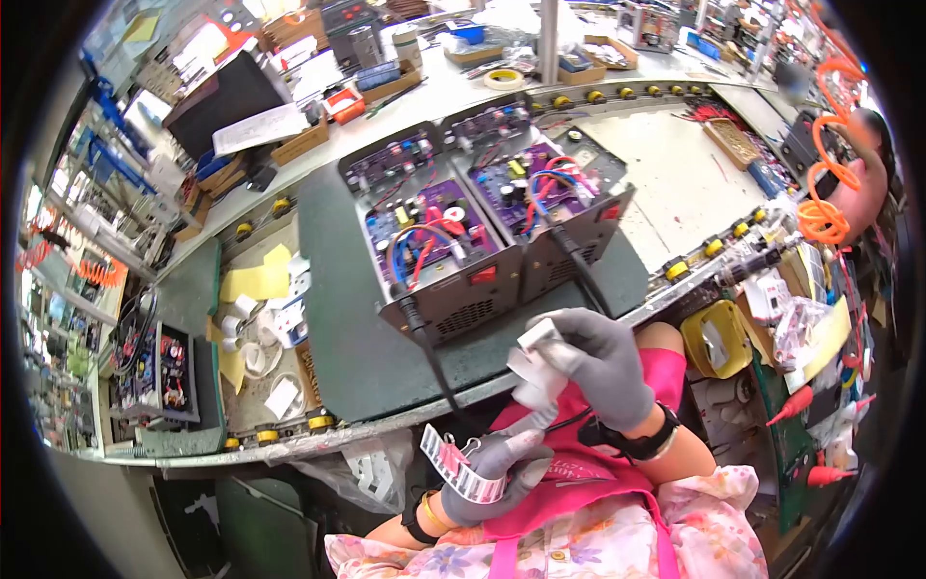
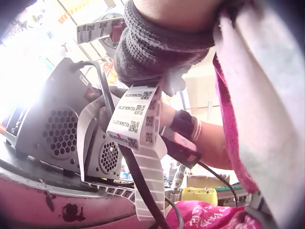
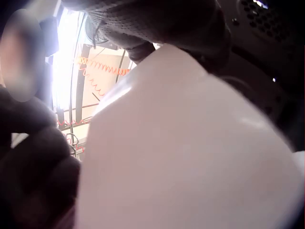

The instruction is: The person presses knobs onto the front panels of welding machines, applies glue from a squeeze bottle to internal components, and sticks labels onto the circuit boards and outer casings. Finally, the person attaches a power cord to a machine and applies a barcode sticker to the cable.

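My gloved left hand (image 1: 497,473), low in front of the pink apron (image 1: 569,454), holds a strip of white labels (image 2: 131,112) printed with QR codes. One end of the strip curls out beyond the fingers on its left side. Above it, my gloved right hand (image 1: 612,372) pinches a white, curling part of label strip (image 1: 540,376) between thumb and fingers. This blank white surface (image 3: 186,148) fills much of the right wrist view. Just beyond the hands stand two open metal cases (image 1: 470,299) with purple circuit boards (image 1: 439,232) inside.
Black cables (image 1: 434,362) run from both cases over the green board (image 1: 347,338) towards me. A bin with yellow paper (image 1: 265,278) lies left, a yellow container (image 1: 716,340) right. An orange coiled hose (image 1: 823,222) hangs at right. Yellow rollers (image 1: 677,268) line the bench edge.
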A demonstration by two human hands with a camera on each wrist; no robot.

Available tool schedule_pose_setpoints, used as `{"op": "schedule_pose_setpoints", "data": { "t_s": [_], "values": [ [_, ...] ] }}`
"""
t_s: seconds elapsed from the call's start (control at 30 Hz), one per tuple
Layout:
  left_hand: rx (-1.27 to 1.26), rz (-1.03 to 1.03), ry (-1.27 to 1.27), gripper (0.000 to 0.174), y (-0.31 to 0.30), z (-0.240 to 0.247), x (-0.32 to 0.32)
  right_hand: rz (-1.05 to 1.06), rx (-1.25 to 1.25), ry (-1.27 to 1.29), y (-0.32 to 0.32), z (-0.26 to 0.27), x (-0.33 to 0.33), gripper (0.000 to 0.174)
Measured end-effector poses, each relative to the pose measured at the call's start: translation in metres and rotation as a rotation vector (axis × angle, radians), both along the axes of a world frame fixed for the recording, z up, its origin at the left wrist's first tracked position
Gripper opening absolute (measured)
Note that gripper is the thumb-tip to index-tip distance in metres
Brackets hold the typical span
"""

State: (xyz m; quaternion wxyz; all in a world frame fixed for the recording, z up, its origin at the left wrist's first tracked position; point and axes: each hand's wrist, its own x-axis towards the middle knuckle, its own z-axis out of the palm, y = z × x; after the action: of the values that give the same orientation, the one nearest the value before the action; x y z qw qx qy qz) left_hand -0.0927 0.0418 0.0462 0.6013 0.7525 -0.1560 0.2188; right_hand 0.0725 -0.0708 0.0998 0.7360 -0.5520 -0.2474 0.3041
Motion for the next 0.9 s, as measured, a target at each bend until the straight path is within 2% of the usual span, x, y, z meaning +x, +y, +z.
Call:
{"op": "schedule_pose_setpoints", "data": {
  "t_s": [0.07,0.13,0.2,0.27,0.33,0.4,0.47,0.53,0.63,0.73,0.77,0.87,0.9],
  "values": [
    [-0.016,-0.029,-0.004,0.063,-0.002,-0.001,0.004,-0.109,0.105,-0.104,-0.025,0.014,0.005,0.022],
    [-0.119,-0.095,0.062,0.061,-0.008,-0.006,0.002,-0.277,0.069,-0.193,-0.042,0.028,0.016,0.017],
    [-0.123,-0.114,0.051,0.059,-0.012,0.002,0.011,-0.374,0.009,-0.182,-0.053,0.021,0.034,0.016],
    [-0.154,-0.200,0.062,0.058,-0.015,-0.004,0.019,-0.408,0.071,-0.069,-0.051,0.012,0.048,0.014],
    [-0.246,-0.269,0.114,0.055,-0.023,0.012,0.026,-0.444,0.148,-0.003,-0.043,0.001,0.058,0.010],
    [-0.163,-0.239,0.138,0.056,-0.024,0.013,0.027,-0.499,0.218,0.030,-0.034,-0.013,0.066,0.009],
    [-0.238,-0.324,0.064,0.059,-0.029,0.022,0.043,-0.498,0.275,0.053,-0.026,-0.026,0.075,0.008],
    [-0.059,-0.306,0.297,0.058,-0.024,0.015,0.035,-0.486,0.220,0.084,-0.020,-0.028,0.080,0.009],
    [0.007,-0.311,0.362,0.054,-0.029,0.017,0.043,-0.419,0.168,0.045,-0.015,-0.027,0.088,0.013],
    [-0.140,-0.338,0.352,0.062,-0.029,-0.008,0.042,-0.357,0.133,-0.001,-0.015,-0.023,0.091,0.018],
    [-0.073,-0.374,0.280,0.070,-0.029,-0.006,0.049,-0.353,0.119,0.004,-0.015,-0.022,0.092,0.017],
    [-0.266,-0.365,0.195,0.051,-0.040,0.016,0.060,-0.366,0.132,-0.002,-0.010,-0.025,0.093,0.015],
    [-0.253,-0.359,0.205,0.051,-0.040,0.016,0.061,-0.373,0.145,-0.008,-0.006,-0.027,0.094,0.014]
  ]
}}
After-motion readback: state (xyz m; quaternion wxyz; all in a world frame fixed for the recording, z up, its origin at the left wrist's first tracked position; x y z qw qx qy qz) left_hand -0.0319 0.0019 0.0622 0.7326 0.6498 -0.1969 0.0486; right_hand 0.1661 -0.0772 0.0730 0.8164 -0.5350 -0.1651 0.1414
